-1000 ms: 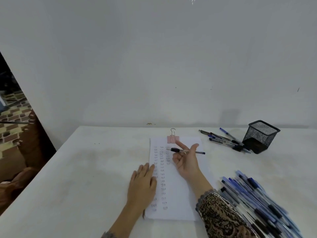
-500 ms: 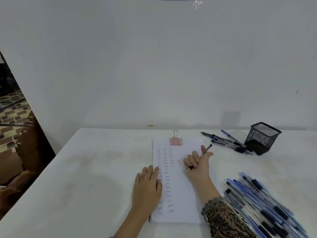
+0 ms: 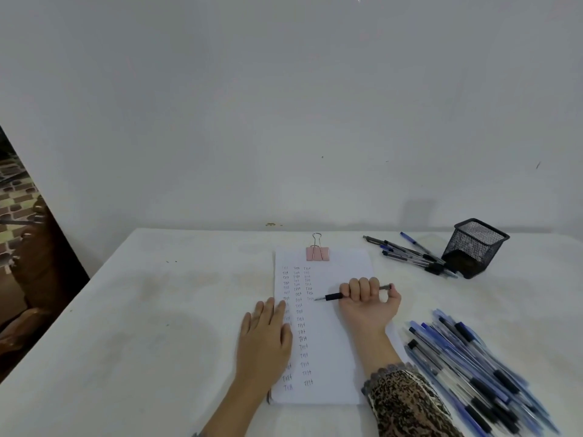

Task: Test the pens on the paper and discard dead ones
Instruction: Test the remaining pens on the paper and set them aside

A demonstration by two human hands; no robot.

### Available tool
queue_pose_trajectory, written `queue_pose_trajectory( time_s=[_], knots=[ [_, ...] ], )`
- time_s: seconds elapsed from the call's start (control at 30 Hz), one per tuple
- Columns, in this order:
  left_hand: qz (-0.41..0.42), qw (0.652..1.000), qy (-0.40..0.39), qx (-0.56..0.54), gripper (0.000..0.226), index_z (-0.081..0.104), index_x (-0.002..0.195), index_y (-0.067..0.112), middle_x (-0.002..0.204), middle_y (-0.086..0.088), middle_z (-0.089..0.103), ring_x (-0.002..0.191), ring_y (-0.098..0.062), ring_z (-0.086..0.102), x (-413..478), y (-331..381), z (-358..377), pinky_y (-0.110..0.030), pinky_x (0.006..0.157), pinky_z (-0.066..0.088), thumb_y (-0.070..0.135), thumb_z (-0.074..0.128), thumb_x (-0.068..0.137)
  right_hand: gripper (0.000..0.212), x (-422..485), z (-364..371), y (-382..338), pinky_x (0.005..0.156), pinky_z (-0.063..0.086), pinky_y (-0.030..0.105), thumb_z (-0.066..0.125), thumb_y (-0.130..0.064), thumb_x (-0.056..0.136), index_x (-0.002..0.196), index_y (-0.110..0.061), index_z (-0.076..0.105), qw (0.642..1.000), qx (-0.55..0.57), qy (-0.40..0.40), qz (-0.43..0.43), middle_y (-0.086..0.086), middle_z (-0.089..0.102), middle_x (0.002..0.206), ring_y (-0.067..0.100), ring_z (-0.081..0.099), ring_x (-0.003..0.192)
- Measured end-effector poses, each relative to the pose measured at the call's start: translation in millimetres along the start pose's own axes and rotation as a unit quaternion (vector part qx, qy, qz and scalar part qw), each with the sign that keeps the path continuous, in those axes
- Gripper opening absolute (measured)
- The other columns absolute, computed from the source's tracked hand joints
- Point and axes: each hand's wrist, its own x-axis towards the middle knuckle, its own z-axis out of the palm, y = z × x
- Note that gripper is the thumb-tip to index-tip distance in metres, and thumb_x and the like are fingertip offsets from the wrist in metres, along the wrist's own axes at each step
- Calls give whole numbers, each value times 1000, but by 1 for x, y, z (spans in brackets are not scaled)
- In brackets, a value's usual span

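The right hand lay over the paper, its fingers curled in a fist round the barrel of a pen. The pen ran nearly level across the sheet. Its black grip and tip stuck out to the left of the fingers, and its back end showed to the right, by the thumb. The tip pointed at the third column of small written marks and seemed to rest on the sheet, though contact could not be made out.

The left hand rested flat on the paper's left edge, fingers straight and close together. A pink binder clip gripped the top of the sheet.

On the tabletop, a large pile of pens lay just beside the right forearm. Farther back stood a black mesh cup, tilted, with a small group of pens lying against its left side.
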Motion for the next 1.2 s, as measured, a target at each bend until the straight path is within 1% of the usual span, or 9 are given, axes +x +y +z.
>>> queue_pose_trajectory(
  time_s=[0.1, 0.17, 0.27, 0.37, 0.57, 0.73, 0.93, 1.03, 1.2],
  knots=[
    [-1, 1000, 0, -3, 88, 9, 148, 25, 157, 5, 3, 144, -14, -1, -1, 0, 0, -31, 116, -4, 48, -18, 67, 44, 2, 4, -1, 40, 25, 20, 68, -58, 62, 64, -15, 56, 1000, 23, -18, 5, -7, 31, 45, 10, 24, 36],
    [-1, 1000, 3, -7, 89, 10, 148, 25, 157, 4, 4, 144, -13, -1, -1, 0, 0, -31, 116, -3, 48, -17, 67, 49, 5, 6, 1, 37, 32, 17, 82, -42, 57, 90, -10, 65, 999, -4, -43, 27, -8, 46, 50, 6, 34, 34],
    [-2, 1000, 2, -1, 89, 10, 148, 26, 157, 4, 4, 144, -14, 0, -1, 0, 0, -32, 116, -3, 50, -17, 67, 39, 11, 7, 7, 54, 51, 22, 44, -41, 94, 106, -7, 61, 994, -85, -24, 60, 6, 69, 70, 14, 59, 54],
    [-2, 1000, 3, -4, 82, 10, 148, 26, 157, 4, 5, 144, -14, 0, -1, 0, 0, -32, 116, -3, 51, -12, 73, 76, 13, 13, 12, 50, 52, 21, 14, -64, 92, 97, -7, 65, 974, -211, -12, 87, 10, 68, 74, 15, 58, 51],
    [-3, 1000, 3, 0, 95, 9, 148, 26, 157, 5, 4, 144, -13, 0, 0, 0, 0, -32, 116, -3, 49, -21, 61, 59, 8, 15, 17, 57, 55, 29, 41, -46, 94, 50, -10, 57, 967, -242, 9, 78, 6, 60, 55, 23, 61, 56],
    [2, 1000, 6, -10, 93, 13, 147, 25, 157, 3, 7, 144, -15, 2, 0, -2, 1, -32, 116, -2, 49, -18, 63, 44, 6, 15, 10, 39, 25, 20, 46, -64, 69, 76, -21, 49, 990, -137, 3, 30, -7, 28, 44, 9, 21, 40],
    [1, 1000, -3, 3, 96, 8, 148, 27, 157, 5, 1, 144, -13, -2, 0, 1, -2, -32, 116, -4, 49, -22, 59, 38, 1, 11, 6, 60, 26, 28, 39, -52, 92, 72, -31, 64, 996, -81, 12, -18, -6, 39, 57, 14, 34, 46],
    [1, 1000, -8, 1, 83, 7, 148, 26, 157, 6, 0, 144, -13, -3, -1, 1, -3, -31, 116, -4, 47, -17, 71, 44, -5, 8, 3, 58, 25, 29, 55, -66, 67, 60, -22, 52, 998, -53, 23, -19, -4, 30, 52, 16, 28, 45],
    [1, 1000, -11, 7, 58, 8, 148, 25, 157, 5, 1, 144, -13, -3, -1, 2, -3, -31, 116, -3, 43, 2, 92, 39, -8, 1, 2, 54, 25, 27, 79, -36, 31, 64, -22, 63, 999, -21, 3, -33, -3, 25, 45, 15, 26, 42]
  ],
)
